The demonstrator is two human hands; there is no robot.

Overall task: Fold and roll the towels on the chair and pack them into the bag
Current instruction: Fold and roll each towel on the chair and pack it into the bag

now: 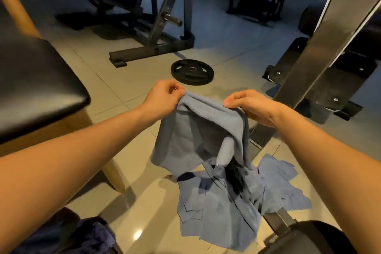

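A blue-grey towel (191, 130) hangs in the air in front of me, held by its top edge. My left hand (165, 97) pinches its left corner and my right hand (253, 107) pinches its right corner. The towel droops toward a heap of several more blue-grey towels (231, 204) lying on the tiled floor below, with something black partly tucked among them. A chair with a black padded seat (37, 80) and wooden legs stands at my left. A dark blue fabric thing (82, 237) shows at the bottom left; I cannot tell if it is the bag.
A black weight plate (192, 72) lies on the floor just beyond my hands. A weight bench frame (321, 64) rises at the right, its foot bar reaching the towel heap. Gym machines (152, 16) stand at the back. A black padded roller (309, 239) sits at bottom right.
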